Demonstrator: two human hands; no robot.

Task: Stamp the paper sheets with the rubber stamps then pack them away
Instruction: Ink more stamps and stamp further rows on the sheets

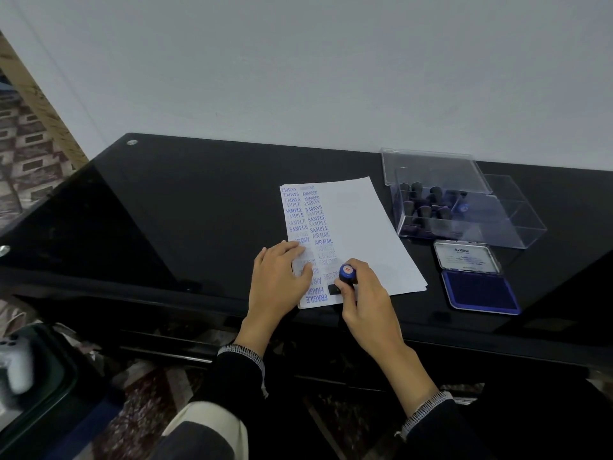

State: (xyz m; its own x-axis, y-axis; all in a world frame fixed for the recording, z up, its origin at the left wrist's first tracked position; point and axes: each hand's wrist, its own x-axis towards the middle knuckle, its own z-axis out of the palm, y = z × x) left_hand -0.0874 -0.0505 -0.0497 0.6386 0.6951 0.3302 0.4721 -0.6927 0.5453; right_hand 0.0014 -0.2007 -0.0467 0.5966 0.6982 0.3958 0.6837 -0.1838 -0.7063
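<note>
A stack of white paper sheets (pixel 361 227) lies on the black glossy table (pixel 172 207); its left side carries two columns of blue stamped words. My left hand (pixel 282 277) rests flat on the lower left of the top sheet, fingers straight. My right hand (pixel 363 293) grips a rubber stamp (pixel 346 273) with a blue round top, its black base (pixel 332 289) down on the paper near the front edge. An open blue ink pad (pixel 479 292) with its lid (pixel 466 257) folded back sits to the right.
A clear plastic box (pixel 510 224) with its lid (pixel 431 167) open stands at the back right and holds several dark-handled stamps (pixel 428 202). A white wall runs behind the table. A dark object with a white game controller (pixel 15 363) lies low at the left.
</note>
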